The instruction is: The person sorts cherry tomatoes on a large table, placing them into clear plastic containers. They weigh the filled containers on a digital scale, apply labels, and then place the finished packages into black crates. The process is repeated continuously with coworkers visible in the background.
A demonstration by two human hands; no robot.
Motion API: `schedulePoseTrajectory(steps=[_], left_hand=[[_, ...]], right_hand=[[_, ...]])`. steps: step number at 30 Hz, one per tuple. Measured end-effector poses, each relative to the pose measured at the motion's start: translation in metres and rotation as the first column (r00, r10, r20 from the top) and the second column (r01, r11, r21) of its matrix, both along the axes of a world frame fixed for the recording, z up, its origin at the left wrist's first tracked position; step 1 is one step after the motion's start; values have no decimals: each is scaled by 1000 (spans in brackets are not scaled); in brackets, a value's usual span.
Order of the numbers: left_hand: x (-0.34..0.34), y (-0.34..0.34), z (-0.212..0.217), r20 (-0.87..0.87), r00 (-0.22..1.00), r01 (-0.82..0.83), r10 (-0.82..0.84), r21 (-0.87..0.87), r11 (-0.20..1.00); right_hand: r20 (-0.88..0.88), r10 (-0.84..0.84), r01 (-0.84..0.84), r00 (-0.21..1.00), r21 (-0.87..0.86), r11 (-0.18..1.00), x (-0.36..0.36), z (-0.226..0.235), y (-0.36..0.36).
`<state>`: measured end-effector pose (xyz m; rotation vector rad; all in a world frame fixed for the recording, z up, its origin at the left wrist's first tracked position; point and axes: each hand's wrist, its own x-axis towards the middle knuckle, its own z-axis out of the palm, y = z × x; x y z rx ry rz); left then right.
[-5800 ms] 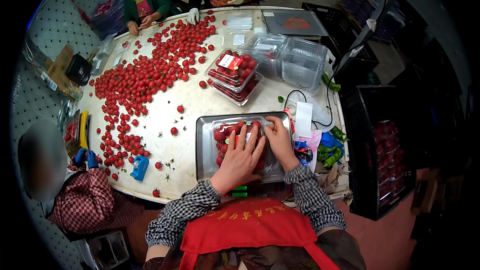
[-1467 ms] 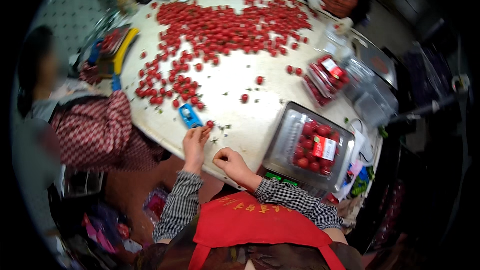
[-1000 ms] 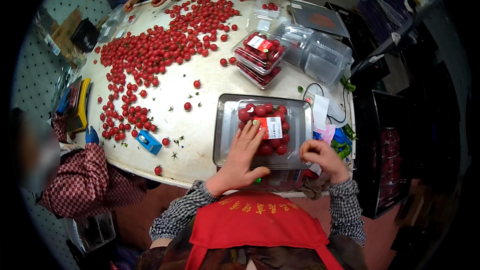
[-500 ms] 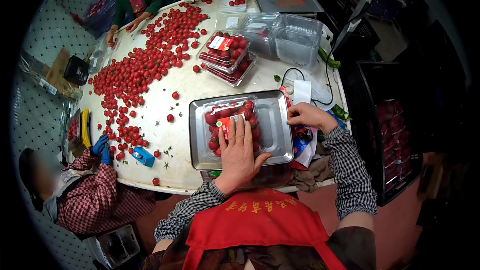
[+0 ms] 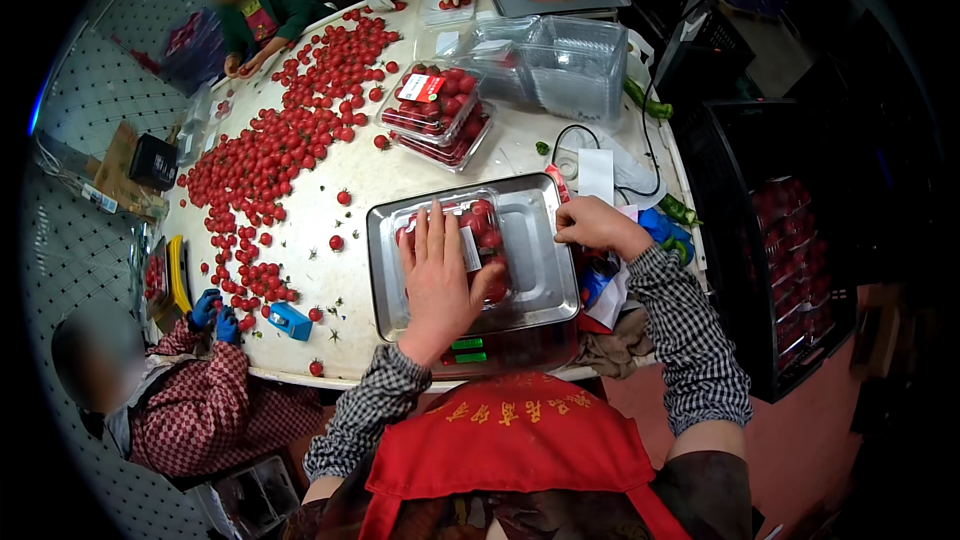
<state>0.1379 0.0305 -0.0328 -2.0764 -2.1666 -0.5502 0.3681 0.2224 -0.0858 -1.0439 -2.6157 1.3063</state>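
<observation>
A clear plastic box of cherry tomatoes (image 5: 486, 225) sits in a shallow metal tray (image 5: 538, 240). My left hand (image 5: 440, 275) lies flat on the lid with its fingers stretched out and thumb apart. Part of a white label (image 5: 470, 248) shows beside the fingers. At the tray's right rim, my right hand (image 5: 603, 227) is closed with thumb and fingers pinched together. What it holds, if anything, is hidden. Beneath the tray is a scale (image 5: 530, 350) with lit green digits on its near side.
Loose cherry tomatoes (image 5: 270, 165) spread over the white table's left side. Filled boxes (image 5: 432, 115) are stacked beyond the tray, near nested empty boxes (image 5: 575, 75). A blue tape dispenser (image 5: 290, 321) stands left. Co-workers line the far and left edges. A black crate (image 5: 790, 270) stands right.
My left hand has slid left and away from me across the lid, baring the box's right side and the scale's green digits. My right hand stays pinched at the tray rim.
</observation>
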Motion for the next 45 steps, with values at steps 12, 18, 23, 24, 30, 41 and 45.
schedulePoseTrajectory(steps=[12,18,23,24,30,41,45], left_hand=[[-35,104,-11,16,1000,19,-16,-198,980],[-53,96,-8,260,959,104,-114,51,993],[-72,81,10,541,825,150,-164,70,986],[-75,79,12,579,797,155,-171,79,985],[-84,73,13,621,765,138,-173,103,985],[-91,75,7,627,764,113,-151,101,988],[-90,80,-11,599,792,92,-121,78,993]], right_hand=[[118,11,-19,993,68,998,-8,1,1],[36,80,-84,996,109,991,-23,3,-8],[-138,162,-174,977,-86,981,-63,12,-22],[-159,175,-198,972,-139,970,-72,11,-24],[-425,39,-242,904,-435,867,-108,4,-50],[-300,-636,356,711,-627,693,-114,-10,-78],[-507,-591,118,628,-688,716,-108,-18,-101]])
